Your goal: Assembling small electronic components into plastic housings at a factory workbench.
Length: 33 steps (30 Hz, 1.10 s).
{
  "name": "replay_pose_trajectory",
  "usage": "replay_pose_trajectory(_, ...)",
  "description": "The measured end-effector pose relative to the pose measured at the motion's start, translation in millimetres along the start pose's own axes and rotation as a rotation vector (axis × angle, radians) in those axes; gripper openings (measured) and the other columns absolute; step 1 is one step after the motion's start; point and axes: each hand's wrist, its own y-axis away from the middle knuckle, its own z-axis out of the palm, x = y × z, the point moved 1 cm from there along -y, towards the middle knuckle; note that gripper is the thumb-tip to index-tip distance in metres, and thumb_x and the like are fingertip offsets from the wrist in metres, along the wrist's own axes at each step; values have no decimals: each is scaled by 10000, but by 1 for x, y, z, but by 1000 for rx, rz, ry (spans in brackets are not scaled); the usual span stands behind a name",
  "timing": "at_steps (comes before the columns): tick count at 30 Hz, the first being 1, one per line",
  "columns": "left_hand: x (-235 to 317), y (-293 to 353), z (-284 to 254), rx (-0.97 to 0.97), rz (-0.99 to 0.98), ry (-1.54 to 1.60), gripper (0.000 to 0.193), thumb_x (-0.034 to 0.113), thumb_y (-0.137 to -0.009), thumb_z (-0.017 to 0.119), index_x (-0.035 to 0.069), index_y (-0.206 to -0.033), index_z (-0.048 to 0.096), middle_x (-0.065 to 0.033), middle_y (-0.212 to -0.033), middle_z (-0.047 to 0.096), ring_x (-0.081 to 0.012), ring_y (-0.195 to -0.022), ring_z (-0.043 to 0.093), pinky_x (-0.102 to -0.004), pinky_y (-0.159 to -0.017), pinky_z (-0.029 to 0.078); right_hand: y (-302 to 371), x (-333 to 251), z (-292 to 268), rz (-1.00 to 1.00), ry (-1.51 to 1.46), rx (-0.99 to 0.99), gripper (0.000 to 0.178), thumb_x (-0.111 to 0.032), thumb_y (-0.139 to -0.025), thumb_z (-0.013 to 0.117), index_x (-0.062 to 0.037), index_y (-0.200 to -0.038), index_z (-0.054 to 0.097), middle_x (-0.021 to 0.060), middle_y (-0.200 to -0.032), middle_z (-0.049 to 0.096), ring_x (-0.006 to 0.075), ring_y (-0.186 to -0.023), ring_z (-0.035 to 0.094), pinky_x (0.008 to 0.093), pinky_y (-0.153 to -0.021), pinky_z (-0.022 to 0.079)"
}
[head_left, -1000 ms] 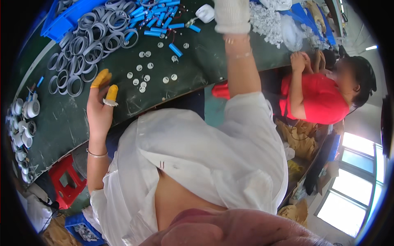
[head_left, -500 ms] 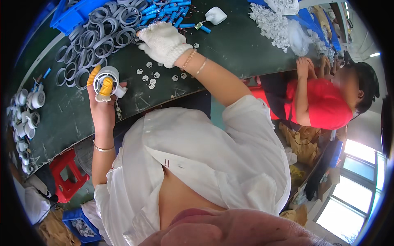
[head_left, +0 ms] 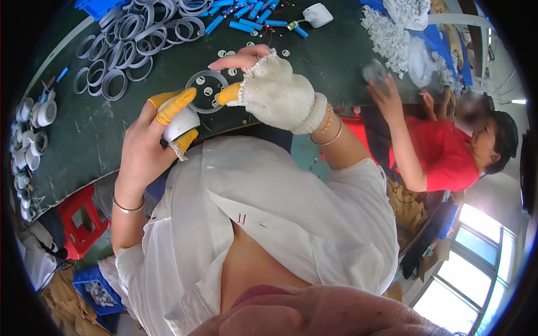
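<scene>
My left hand point(head_left: 140, 143), with yellow covers on some fingers, is closed around a white round housing point(head_left: 182, 122) tilted on its side. Its fingers hide much of the housing. My right hand point(head_left: 283, 95) wears a white knit glove with bare fingertips and a yellow thumb cover. Between that thumb and the fingers is a thin grey ring point(head_left: 210, 111), held beside the housing. The ring's left edge meets a yellow-covered left finger; whether they touch I cannot tell. Several small white discs point(head_left: 208, 91) lie on the dark table under and around the ring.
A heap of grey rings point(head_left: 115, 84) lies at the far left, with blue battery cells point(head_left: 242, 26) beside it. A white wired part point(head_left: 318, 15) sits farther right. White housings point(head_left: 43, 112) line the left edge. A co-worker in red point(head_left: 443, 151) sits right, near small white pieces point(head_left: 386, 39).
My right hand has come back from the ring heap toward my left hand, now with a grey ring. My left hand has moved right and turned the housing onto its side. The co-worker's hand has risen.
</scene>
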Motion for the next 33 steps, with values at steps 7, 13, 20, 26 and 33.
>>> replay_pose_trajectory(7,8,-11,-10,-59,65,-14,602,103,-653,791,166,-1224,613,-67,-1073,601,-275,-818,634,-343,-679,523,1,0,-1,-104,-336,-148,352,-261,-794,732,-96,-1099,672,45,-1185,626,268,-1051,528,392,-900,442)
replay_pose_trajectory(13,8,-9,-10,-75,33,136,505,79,-666,770,167,-1148,649,-63,-1045,609,-276,-768,627,-336,-654,506,-3,20,-9,13,-100,-118,316,-190,-808,682,-106,-1112,702,48,-1227,614,229,-1021,553,336,-912,422)
replay_pose_trajectory(20,8,-8,-4,-1,10,-460,466,126,-702,747,217,-1149,653,-60,-1094,601,-276,-786,640,-359,-660,534,1,-3,7,-21,-11,-62,267,-184,-788,681,-87,-1035,705,23,-1156,637,262,-922,580,374,-850,456)
replay_pose_trajectory(26,-19,-8,17,241,-272,602,566,122,-905,666,75,-1414,420,-63,-1188,612,-147,-980,627,-309,-801,552,-1,-15,-1,303,-546,-1,197,-183,-834,683,-27,-955,682,61,-909,662,233,-708,610,308,-749,505)
replay_pose_trajectory(33,-3,-6,25,80,-318,1285,985,496,-767,760,109,-1502,229,-135,-1389,465,-281,-1198,558,-390,-913,544,-14,-18,3,452,-975,-16,274,-177,-889,685,13,-1072,616,79,-823,681,118,-710,667,253,-643,523)
